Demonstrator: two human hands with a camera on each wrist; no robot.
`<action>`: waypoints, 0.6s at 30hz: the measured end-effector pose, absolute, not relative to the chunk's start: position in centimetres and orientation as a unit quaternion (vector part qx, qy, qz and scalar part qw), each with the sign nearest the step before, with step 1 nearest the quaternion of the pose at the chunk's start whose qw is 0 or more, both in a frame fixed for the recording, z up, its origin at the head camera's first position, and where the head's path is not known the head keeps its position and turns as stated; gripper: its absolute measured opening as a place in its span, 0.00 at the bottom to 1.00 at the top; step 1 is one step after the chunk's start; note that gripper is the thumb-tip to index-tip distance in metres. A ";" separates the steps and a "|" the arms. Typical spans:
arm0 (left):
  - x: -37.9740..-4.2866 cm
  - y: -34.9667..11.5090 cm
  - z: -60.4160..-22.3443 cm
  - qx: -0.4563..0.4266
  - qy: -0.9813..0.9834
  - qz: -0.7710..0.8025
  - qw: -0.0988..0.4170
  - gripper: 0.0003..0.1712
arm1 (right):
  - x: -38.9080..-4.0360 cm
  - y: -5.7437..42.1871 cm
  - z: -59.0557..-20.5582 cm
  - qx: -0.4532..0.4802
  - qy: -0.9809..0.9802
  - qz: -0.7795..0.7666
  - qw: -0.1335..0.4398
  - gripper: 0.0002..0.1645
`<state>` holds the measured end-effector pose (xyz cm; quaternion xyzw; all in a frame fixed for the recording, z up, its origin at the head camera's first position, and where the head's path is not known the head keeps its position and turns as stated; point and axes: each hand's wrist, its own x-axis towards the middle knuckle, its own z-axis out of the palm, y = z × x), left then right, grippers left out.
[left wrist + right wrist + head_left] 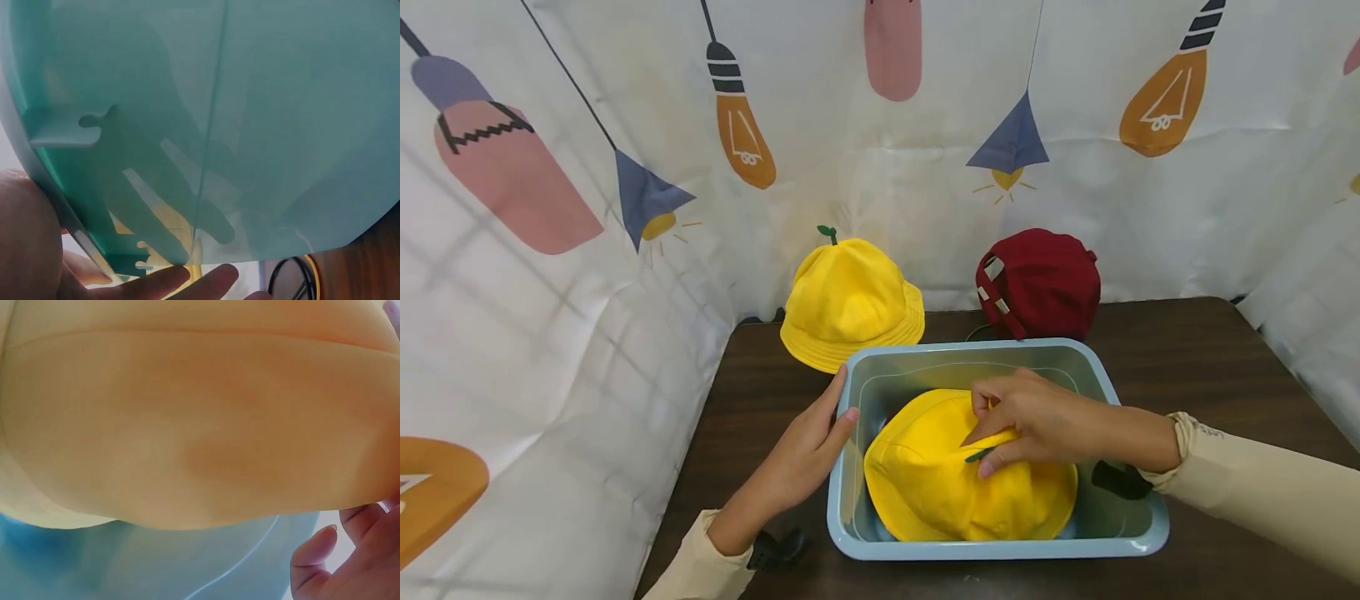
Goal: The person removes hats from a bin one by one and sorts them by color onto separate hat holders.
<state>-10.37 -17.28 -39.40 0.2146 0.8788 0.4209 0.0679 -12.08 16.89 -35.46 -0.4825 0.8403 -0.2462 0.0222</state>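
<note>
A light blue plastic basin [996,550] stands on the table with a yellow bucket hat [925,483] inside it. My right hand [1026,417] reaches in and pinches the hat's crown beside its small green leaf. The cloth of that hat [200,425] fills most of the right wrist view, with the fingers [365,528] at its right edge. At the basin's left rim, my left hand [801,450] holds on, thumb over the edge and fingers along the outside. The left wrist view shows the basin's outer wall [281,125] close up. Whatever lies under the hat is mostly hidden.
Behind the basin, another yellow bucket hat [850,292] with a green sprout sits at the back left. A dark red cap [1045,279] sits at the back right of the brown table [1195,367]. A printed white curtain [910,192] hangs around the back and sides.
</note>
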 end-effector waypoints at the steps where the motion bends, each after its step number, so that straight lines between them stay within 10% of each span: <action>1: -10.4 -17.3 -39.4 0.216 0.879 0.421 0.066 0.40 | -12.0 16.9 -35.4 -0.477 0.841 -0.254 0.024 0.19; 18: -10.4 -17.3 -39.5 0.213 0.872 0.434 0.082 0.40 | -12.1 18.2 -31.9 -0.472 0.809 -0.351 -0.012 0.11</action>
